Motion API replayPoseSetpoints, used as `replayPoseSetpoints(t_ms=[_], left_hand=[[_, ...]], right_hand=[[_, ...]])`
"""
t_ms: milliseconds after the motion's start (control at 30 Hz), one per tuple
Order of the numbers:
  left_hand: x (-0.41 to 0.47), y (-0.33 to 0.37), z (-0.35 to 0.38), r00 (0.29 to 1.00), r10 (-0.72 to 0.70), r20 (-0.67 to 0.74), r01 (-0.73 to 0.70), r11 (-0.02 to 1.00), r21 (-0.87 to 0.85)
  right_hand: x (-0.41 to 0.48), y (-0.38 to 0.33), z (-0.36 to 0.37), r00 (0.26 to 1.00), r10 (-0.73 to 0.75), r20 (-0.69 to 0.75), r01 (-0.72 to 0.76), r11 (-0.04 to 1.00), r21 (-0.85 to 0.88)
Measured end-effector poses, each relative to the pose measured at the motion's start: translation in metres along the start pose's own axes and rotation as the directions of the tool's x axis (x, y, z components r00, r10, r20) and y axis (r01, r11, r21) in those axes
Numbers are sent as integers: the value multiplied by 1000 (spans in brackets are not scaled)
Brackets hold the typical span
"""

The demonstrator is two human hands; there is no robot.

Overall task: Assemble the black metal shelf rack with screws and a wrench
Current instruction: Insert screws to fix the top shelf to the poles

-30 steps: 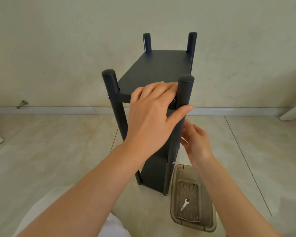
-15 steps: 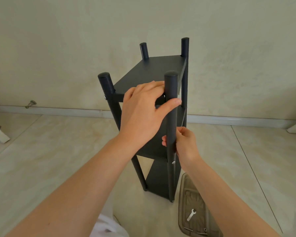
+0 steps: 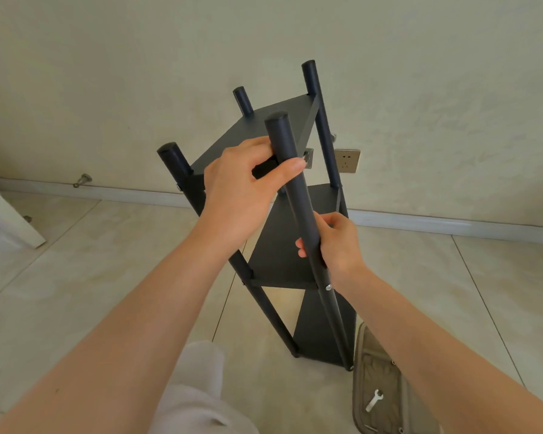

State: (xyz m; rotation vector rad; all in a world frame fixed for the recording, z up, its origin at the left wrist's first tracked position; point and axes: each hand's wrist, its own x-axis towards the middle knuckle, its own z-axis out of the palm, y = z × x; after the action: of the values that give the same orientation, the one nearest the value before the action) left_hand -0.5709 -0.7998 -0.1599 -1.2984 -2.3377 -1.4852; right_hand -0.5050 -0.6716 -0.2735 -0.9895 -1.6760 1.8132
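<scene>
One black metal shelf rack [image 3: 282,245] with four round posts and three flat shelves, two bare hands, one translucent plastic tray [image 3: 362,364], one small silver wrench [image 3: 373,400], one wall socket [image 3: 347,160].

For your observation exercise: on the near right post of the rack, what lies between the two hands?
In the head view, only bare black post lies between the left hand and right hand.

No text, label, brand or number could be read on anything in view.
</scene>
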Motion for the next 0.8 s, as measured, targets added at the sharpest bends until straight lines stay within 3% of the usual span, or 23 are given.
replayPoseSetpoints(t_ms=[233,533,800], left_hand=[[-19,-20,-18,994,-76,-79,70,995,-77],[-40,-65,-51,970,-233,-67,217,957,-192],[-65,-133,-80,821,-571,0,546,785,-293]], right_hand=[[-13,1,17,998,-48,45,49,999,-5],[-15,10,50,987,-97,128,104,993,-51],[-1,38,92,983,-116,146,138,978,-156]])
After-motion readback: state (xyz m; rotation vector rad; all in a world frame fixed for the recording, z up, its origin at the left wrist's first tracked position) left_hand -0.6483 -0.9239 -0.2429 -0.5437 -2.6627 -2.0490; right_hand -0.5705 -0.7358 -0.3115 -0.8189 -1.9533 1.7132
